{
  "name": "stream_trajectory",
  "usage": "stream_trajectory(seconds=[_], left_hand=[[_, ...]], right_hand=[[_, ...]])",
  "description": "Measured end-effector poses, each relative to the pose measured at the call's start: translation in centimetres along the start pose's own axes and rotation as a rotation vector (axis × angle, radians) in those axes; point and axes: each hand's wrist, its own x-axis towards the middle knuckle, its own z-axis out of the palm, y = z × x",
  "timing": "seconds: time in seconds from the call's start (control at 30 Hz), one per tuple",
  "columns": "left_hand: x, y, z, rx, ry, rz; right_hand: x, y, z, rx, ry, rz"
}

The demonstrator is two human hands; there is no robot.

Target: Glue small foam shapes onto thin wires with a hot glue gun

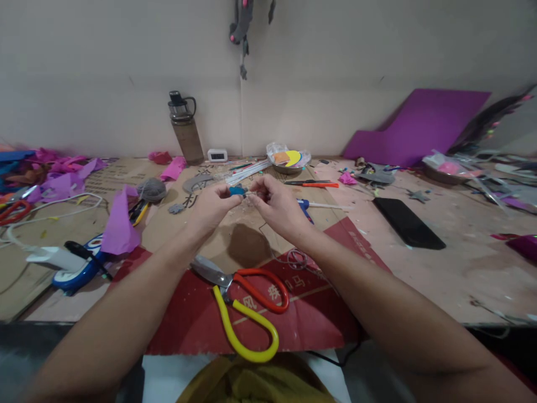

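Note:
Over the middle of the table, my left hand (217, 206) pinches a small blue piece (237, 191) between thumb and fingers. Close beside it on the right, my right hand (271, 200) has its thumb and fingertips pressed together; whatever is between them is too small to name. Both hands are above the brown cardboard (201, 224). A pair of scissors (229, 280) with one red and one yellow handle lies nearer to me on the red cardboard (184, 330). A small grey cut piece (177, 209) rests left of my left hand.
Behind are a bottle (187, 134), a small white clock (217, 155) and a filled bowl (288, 167). Grey yarn (151, 190) and purple pieces (121, 221) lie left. Rightward are a blue glue gun (305, 208), a black phone (408, 223) and a purple sheet (413, 131).

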Motion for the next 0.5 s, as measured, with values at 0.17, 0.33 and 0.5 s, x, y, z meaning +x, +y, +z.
stream_trajectory(seconds=[0.17, 0.33, 0.5], left_hand=[[0.0, -0.3, 0.2, -0.058, 0.006, 0.018], [0.2, -0.8, 0.3, -0.070, 0.042, 0.041], [0.1, -0.8, 0.5, -0.067, 0.056, 0.044]], right_hand=[[-0.1, 0.2, 0.3, 0.027, 0.034, 0.027], [0.2, 0.8, 0.6, 0.142, 0.029, 0.087], [0.4, 1.2, 0.8, 0.295, 0.036, 0.170]])
